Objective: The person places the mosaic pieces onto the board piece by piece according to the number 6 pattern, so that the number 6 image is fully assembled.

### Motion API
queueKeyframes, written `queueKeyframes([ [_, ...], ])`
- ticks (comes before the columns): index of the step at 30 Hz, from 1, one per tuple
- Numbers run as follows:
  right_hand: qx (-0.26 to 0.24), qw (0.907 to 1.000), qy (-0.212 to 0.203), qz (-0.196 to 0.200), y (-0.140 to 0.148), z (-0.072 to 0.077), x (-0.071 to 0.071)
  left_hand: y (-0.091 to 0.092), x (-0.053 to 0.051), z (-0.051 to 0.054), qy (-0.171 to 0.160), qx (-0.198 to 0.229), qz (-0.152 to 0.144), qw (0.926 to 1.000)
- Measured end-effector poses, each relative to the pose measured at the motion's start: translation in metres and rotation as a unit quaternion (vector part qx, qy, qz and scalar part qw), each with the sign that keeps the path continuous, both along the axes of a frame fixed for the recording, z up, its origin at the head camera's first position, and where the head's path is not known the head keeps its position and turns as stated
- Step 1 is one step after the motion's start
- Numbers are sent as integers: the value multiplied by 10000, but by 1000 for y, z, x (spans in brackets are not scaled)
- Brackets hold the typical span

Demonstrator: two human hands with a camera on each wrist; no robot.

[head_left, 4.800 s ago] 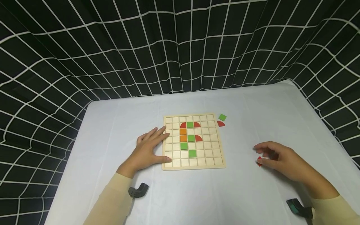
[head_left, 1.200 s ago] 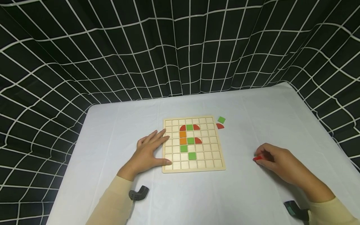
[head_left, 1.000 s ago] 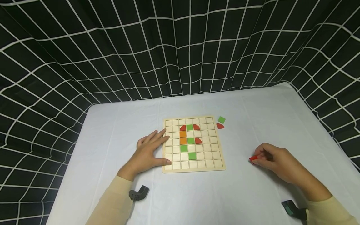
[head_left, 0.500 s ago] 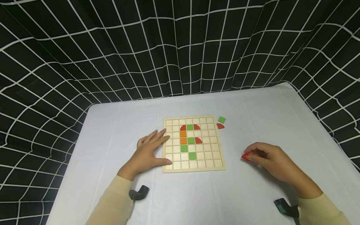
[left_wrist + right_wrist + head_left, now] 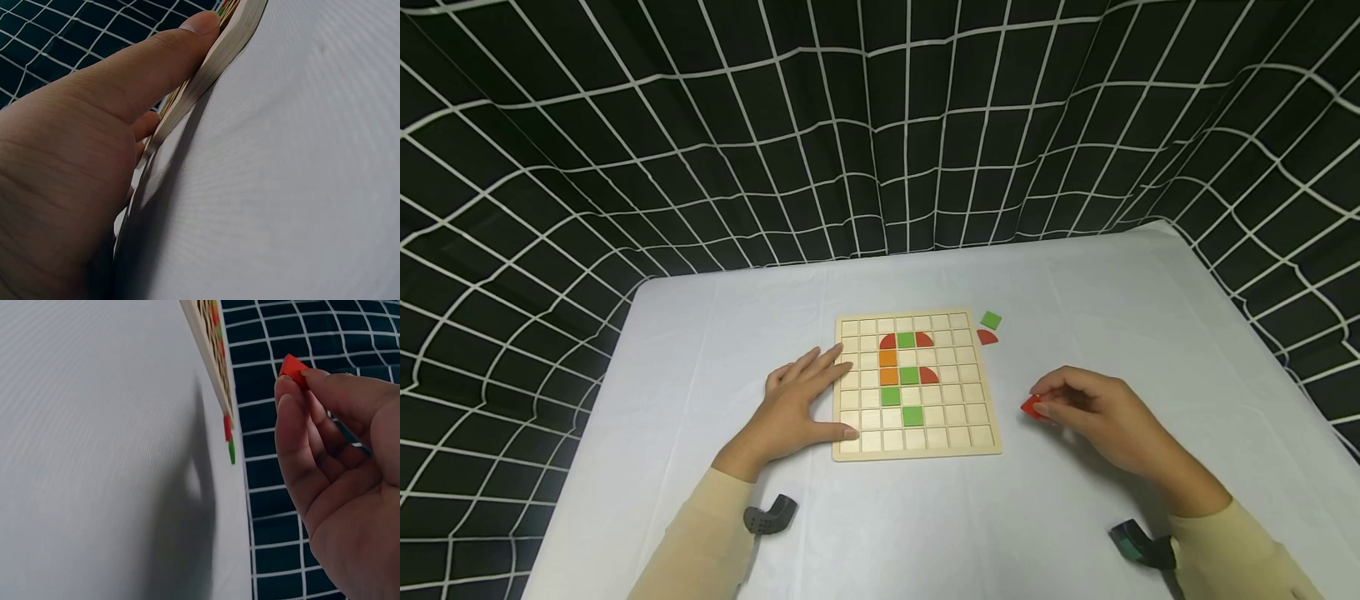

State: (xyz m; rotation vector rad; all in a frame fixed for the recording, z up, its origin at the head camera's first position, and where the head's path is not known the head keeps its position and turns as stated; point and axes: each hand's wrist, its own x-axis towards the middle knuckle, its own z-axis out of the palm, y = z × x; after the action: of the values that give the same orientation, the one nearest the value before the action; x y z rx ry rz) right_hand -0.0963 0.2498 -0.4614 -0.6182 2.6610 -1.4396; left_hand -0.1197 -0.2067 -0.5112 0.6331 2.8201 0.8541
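Observation:
A wooden grid board [image 5: 955, 415] lies on the white table, with green, orange and red pieces in several of its cells. My left hand [image 5: 790, 410] rests on the board's left edge, fingers spread and straight; the left wrist view shows the thumb of that hand [image 5: 156, 69] on the rim [image 5: 228, 53]. To the right of the board, my right hand [image 5: 1097, 412] pinches a red piece [image 5: 1032, 407] between thumb and fingers. In the right wrist view the red piece [image 5: 292, 370] sticks out of the fingertips of the hand [image 5: 350, 462], above the table.
A green square [image 5: 991, 320] and a red quarter-round piece [image 5: 987, 337] lie just off the board's upper right corner. Dark devices sit at both wrists [image 5: 771, 514]. A black curtain with a white grid [image 5: 895, 150] stands behind the table [image 5: 715, 317].
My right hand has gripped the red piece, lifted it and carried it left towards the board. My left hand has stayed on the board's edge.

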Motion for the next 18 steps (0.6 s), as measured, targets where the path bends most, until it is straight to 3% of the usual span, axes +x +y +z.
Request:
queueKeyframes([
  [8, -387, 9986, -269, 227, -16, 1, -5, 0, 0, 1, 8, 14, 5, 10000],
  [18, -582, 9971, -322, 363, -35, -4, -6, 0, 0, 1, 46, 48, -24, 10000],
])
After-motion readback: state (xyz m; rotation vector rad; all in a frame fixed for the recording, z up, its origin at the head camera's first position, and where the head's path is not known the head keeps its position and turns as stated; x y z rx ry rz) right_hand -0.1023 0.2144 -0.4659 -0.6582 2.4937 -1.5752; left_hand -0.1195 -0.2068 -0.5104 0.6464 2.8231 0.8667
